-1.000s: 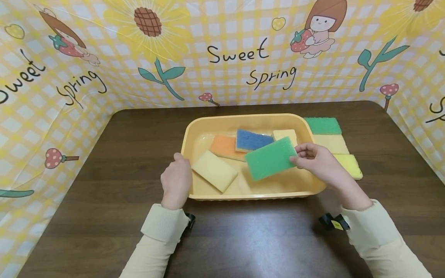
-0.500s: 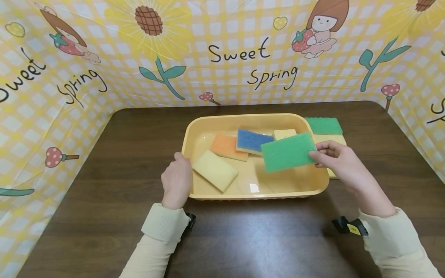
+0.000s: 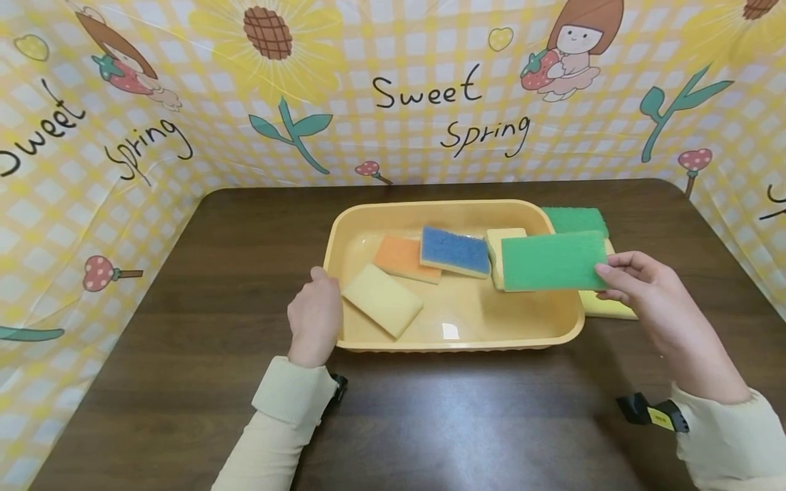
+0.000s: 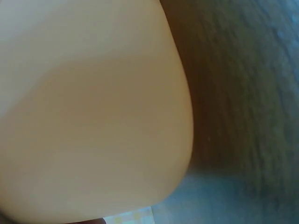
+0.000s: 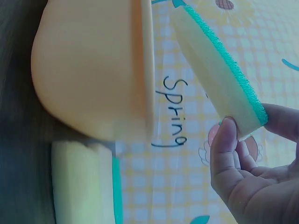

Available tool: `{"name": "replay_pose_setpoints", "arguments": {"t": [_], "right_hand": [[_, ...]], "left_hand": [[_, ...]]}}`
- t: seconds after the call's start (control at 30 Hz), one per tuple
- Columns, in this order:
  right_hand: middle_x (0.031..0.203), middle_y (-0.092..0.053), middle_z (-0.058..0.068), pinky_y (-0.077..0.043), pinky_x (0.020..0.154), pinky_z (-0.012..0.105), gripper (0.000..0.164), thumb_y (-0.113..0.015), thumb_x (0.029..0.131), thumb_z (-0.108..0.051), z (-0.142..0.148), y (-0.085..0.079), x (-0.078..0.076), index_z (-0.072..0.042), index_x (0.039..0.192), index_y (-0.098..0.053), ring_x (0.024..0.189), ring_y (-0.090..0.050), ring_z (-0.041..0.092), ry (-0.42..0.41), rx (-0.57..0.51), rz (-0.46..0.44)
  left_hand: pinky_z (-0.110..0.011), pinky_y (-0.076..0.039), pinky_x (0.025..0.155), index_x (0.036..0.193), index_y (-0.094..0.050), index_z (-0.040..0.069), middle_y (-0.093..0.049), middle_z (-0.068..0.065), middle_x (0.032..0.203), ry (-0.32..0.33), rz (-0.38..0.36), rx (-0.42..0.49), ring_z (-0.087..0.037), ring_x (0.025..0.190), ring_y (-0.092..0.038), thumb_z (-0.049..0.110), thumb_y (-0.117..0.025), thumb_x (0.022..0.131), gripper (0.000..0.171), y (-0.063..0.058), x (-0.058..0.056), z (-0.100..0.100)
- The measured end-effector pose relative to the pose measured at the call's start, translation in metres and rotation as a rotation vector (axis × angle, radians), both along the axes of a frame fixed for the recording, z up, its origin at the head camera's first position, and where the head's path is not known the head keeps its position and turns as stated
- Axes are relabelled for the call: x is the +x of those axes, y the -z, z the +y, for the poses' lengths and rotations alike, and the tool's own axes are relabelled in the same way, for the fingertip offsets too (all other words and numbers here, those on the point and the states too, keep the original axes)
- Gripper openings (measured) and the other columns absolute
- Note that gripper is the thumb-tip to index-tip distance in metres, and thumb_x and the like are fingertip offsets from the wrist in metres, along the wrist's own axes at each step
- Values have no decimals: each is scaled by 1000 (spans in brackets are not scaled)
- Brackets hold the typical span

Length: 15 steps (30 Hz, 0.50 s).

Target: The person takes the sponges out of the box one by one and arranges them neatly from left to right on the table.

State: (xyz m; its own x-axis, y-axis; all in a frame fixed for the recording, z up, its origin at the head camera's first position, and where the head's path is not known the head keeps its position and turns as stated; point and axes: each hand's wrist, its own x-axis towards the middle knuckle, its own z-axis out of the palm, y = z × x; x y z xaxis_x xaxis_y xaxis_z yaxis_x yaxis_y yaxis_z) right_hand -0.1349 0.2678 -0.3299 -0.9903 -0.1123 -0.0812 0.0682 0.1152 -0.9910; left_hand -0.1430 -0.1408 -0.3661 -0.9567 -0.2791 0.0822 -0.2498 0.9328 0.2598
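My right hand (image 3: 645, 286) pinches one end of a green scouring sponge (image 3: 552, 261), thumb on the near face, and holds it above the right rim of a yellow plastic basin (image 3: 454, 346). The right wrist view shows the sponge's pale foam (image 5: 210, 79) under its green layer, raised higher than the basin. At the basin's left end, my left hand (image 3: 314, 314) grips the rim, its fingers mostly hidden. Inside lie an orange sponge (image 3: 402, 258), a blue-topped sponge (image 3: 454, 252) overlapping it, a pale yellow sponge (image 3: 383, 300) and another pale sponge (image 3: 506, 234), partly covered by the held one.
Right of the basin, on the dark wooden table (image 3: 184, 327), are a green sponge (image 3: 577, 219) and a yellow sponge (image 3: 609, 305), both partly hidden. A patterned cloth (image 3: 424, 136) walls the table's back and sides.
My right hand has carried the green sponge rightward, from over the basin's middle to over its right rim, turning it level. My left hand stays on the left rim.
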Motion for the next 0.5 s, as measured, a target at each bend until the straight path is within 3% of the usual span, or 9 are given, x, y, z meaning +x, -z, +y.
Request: {"name": "replay_pose_setpoints", "arguments": {"t": [0.1, 0.2, 0.37, 0.5], "right_hand": [[85, -63, -11, -48, 70, 13, 7, -50, 97, -7, 9, 2, 3, -13, 100, -52, 75, -62, 4, 8, -119, 1], [85, -63, -9, -49, 70, 14, 10, -49, 97, -5, 17, 4, 6, -14, 99, -53, 75, -63, 5, 12, -160, 7], [85, -62, -9, -49, 69, 13, 9, -50, 97, -5, 29, 6, 12, -13, 101, -51, 74, -63, 4, 47, -160, 25], [87, -61, -8, -49, 68, 14, 10, -50, 97, -4, 48, 18, 12, -9, 105, -47, 74, -62, 6, 72, -131, 35]], "left_hand": [[-49, -51, 53, 91, -48, -4, -64, -25, 71, 0, 7, -5, -38, 63, -66, 18, -41, 102, 25, 0, 0, 0], [-48, -51, 52, 91, -48, -4, -64, -25, 71, 1, 8, -9, -38, 63, -66, 18, -41, 102, 25, -1, 0, 0], [-48, -51, 52, 91, -48, -4, -64, -25, 72, 1, 1, 0, -38, 63, -66, 18, -39, 102, 26, 0, 0, 0], [-49, -51, 53, 91, -48, -4, -65, -25, 72, 0, 1, 3, -38, 64, -66, 17, -39, 102, 25, 0, 0, 0]]}}
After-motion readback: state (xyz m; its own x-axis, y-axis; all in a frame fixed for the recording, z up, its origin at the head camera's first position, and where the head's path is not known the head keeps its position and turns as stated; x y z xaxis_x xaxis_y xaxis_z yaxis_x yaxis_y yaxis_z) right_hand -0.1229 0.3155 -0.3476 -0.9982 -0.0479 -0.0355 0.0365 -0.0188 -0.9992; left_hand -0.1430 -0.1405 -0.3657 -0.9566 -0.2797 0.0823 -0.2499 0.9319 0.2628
